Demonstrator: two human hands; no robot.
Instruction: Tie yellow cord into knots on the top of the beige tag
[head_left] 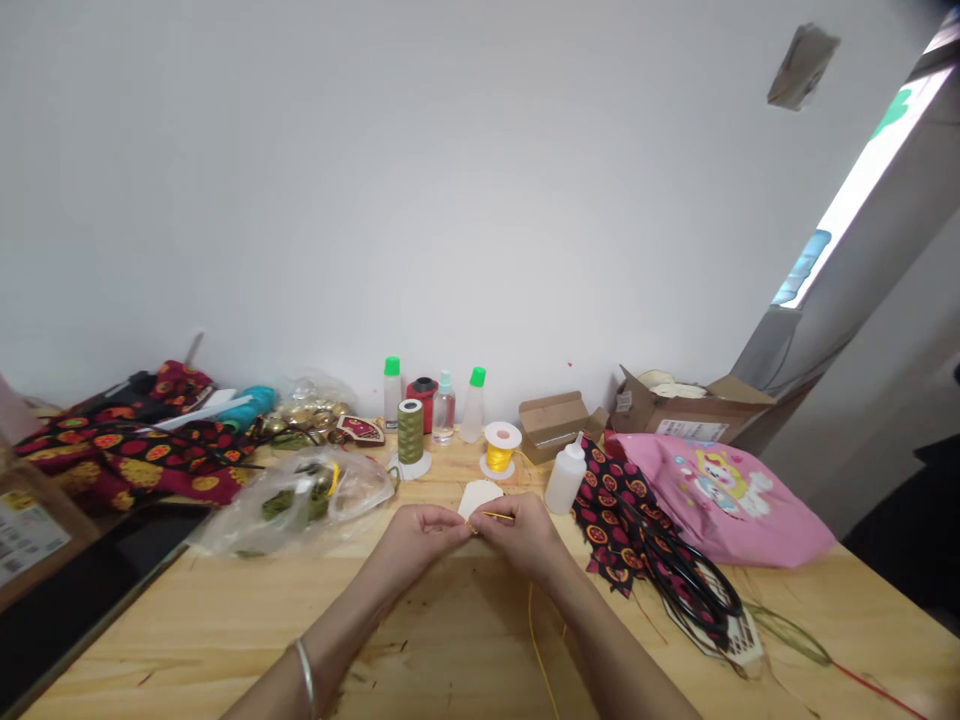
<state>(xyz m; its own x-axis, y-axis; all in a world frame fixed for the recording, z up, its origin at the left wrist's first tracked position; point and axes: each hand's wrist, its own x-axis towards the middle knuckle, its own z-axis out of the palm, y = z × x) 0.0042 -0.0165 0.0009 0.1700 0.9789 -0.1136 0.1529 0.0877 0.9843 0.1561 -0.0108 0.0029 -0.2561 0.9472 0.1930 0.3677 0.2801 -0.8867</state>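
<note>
Over the middle of the wooden table, my left hand (417, 545) and my right hand (527, 538) meet fingertip to fingertip. Both are closed in a pinch on a thin yellow cord (534, 640), which trails below my right wrist toward the near edge. A small golden bit shows between the fingertips, too small to name. Just behind them lies a pale, round-topped flat piece (478, 492), partly hidden by my hands. A spool of yellow cord (500, 455) stands a little further back.
A white squeeze bottle (565, 478) stands right of my hands, near patterned fabric (607, 510), black-handled scissors (694, 580) and a pink bag (735, 500). Left are a clear plastic bag (300, 500) and an olive thread spool (410, 435). Green-capped bottles (473, 405) line the wall.
</note>
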